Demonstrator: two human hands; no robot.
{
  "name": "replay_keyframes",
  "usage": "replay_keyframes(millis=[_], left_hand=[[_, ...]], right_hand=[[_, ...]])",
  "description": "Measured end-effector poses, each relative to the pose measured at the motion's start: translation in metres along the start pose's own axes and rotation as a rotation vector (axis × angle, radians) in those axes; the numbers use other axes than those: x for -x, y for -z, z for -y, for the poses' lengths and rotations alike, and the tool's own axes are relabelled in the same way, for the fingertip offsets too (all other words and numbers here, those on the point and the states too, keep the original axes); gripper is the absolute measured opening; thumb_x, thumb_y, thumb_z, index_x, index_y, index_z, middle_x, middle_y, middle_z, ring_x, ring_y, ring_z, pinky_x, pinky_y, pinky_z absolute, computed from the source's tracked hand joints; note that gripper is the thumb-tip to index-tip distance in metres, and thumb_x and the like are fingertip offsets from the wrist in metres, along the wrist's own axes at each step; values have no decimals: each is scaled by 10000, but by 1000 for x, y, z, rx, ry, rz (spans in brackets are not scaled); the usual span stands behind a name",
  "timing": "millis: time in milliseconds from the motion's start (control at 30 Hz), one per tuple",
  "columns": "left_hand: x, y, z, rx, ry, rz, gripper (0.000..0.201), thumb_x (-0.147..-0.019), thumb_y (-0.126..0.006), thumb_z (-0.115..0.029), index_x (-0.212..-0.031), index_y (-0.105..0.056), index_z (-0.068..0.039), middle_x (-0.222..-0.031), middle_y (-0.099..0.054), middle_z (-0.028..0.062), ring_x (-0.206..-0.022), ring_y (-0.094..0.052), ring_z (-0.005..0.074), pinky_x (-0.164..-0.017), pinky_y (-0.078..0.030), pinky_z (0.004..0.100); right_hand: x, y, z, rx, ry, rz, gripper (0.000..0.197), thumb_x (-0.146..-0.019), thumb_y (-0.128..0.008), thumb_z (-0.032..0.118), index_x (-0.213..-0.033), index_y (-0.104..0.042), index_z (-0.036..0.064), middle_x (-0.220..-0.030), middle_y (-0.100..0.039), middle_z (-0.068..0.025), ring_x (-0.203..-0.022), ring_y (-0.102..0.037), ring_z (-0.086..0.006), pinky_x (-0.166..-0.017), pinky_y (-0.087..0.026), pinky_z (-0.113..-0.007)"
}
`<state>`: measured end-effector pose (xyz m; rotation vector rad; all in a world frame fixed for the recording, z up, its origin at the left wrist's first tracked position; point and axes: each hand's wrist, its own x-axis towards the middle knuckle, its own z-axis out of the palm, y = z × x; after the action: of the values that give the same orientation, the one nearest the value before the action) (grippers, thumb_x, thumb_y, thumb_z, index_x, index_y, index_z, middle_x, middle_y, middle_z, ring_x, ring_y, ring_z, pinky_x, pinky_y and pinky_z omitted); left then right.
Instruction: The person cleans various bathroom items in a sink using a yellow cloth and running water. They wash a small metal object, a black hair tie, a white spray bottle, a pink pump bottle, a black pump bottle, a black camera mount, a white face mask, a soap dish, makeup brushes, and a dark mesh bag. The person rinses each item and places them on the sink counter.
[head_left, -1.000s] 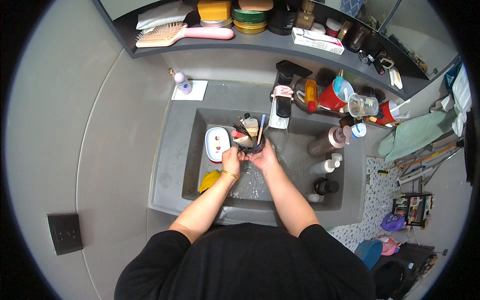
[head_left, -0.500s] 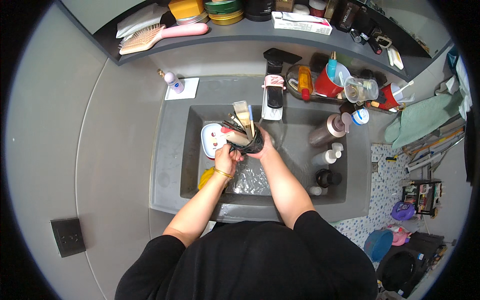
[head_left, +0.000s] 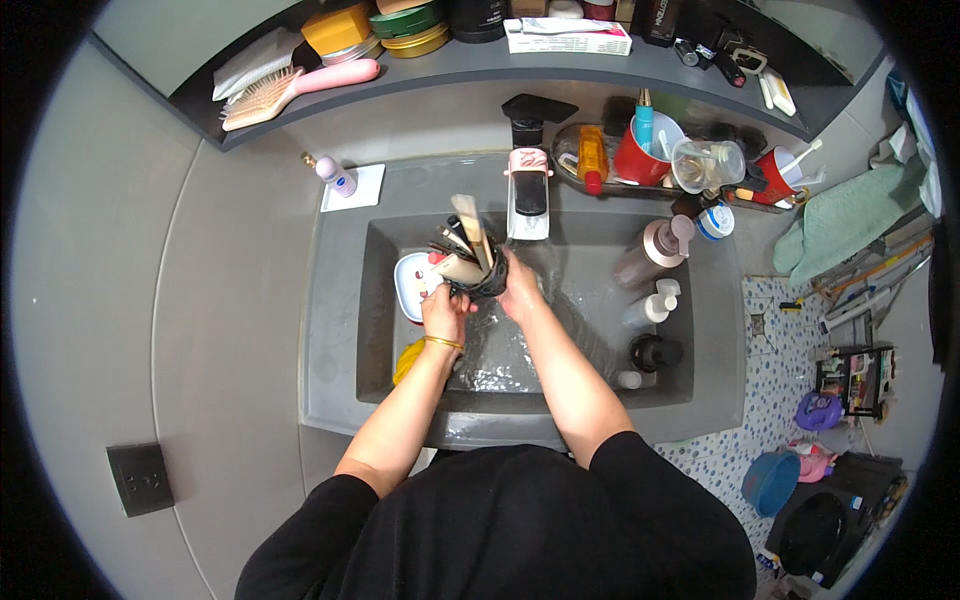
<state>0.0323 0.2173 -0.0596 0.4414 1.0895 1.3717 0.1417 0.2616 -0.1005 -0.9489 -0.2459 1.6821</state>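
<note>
Both my hands hold a black, basket-like brush holder (head_left: 490, 287) over the grey sink (head_left: 380, 375). My left hand (head_left: 447, 316) is closed on its near left side; my right hand (head_left: 520, 286) wraps its right side, the fingertips partly hidden. Out of the holder lean several brushes and combs (head_left: 470, 222), tilted to the left, with a pale, flat-handled piece lying lowest. Left of the holder stands a small white dish (head_left: 410, 290) with a blue rim and red prints. A yellow cloth-like item (head_left: 406, 362) lies by my left wrist. Water ripples in the basin below.
A faucet (head_left: 528, 205) with a pink-and-black top rises behind the holder. Along the basin's right side stand pump bottles (head_left: 650, 308) and a dark bottle (head_left: 655, 352). Cups (head_left: 640, 165) and a tray sit at the back right. A shelf (head_left: 420, 75) overhangs the counter.
The view has shifted slightly. The holder is tipped a little more to the left, and my left hand sits closer to the white dish. Both hands keep their hold.
</note>
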Motion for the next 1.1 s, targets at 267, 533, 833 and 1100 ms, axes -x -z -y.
replay_keyframes(millis=[267, 533, 833, 1100], left_hand=[[13, -5, 8, -16, -4, 31, 361, -834, -381, -200, -490, -300, -122, -452, -277, 1, -447, -336, 146, -471, -361, 318], [18, 14, 0, -49, 21, 154, 353, -840, -403, -152, -499, -342, -85, -444, -301, 6, -403, -311, 133, -445, -353, 307], [18, 27, -7, -143, -40, 265, 380, -855, -407, -171, -489, -379, -73, -450, -383, 16, -418, -382, 123, -436, -361, 276], [21, 30, -15, -525, -172, 241, 372, -867, -429, -228, -612, -553, 11, -554, -542, 39, -486, -483, 85, -474, -385, 216]], right_hand=[[31, -18, 19, 543, 669, 20, 421, -909, -267, 277, -1006, -529, -38, -986, -569, -153, -943, -519, -256, -845, -363, -298], [-8, -2, 41, 294, -369, 416, 412, -828, -424, 382, -967, -571, 23, -893, -612, -89, -745, -591, -178, -704, -478, -312], [-8, 22, 23, 438, -545, 221, 627, -783, -363, 523, -1039, -519, -29, -939, -563, -244, -809, -556, -426, -667, -458, -540], [16, 25, 11, 476, 305, -36, 188, -796, -453, 133, -804, -603, 19, -673, -571, -77, -519, -534, -172, -449, -414, -330]])
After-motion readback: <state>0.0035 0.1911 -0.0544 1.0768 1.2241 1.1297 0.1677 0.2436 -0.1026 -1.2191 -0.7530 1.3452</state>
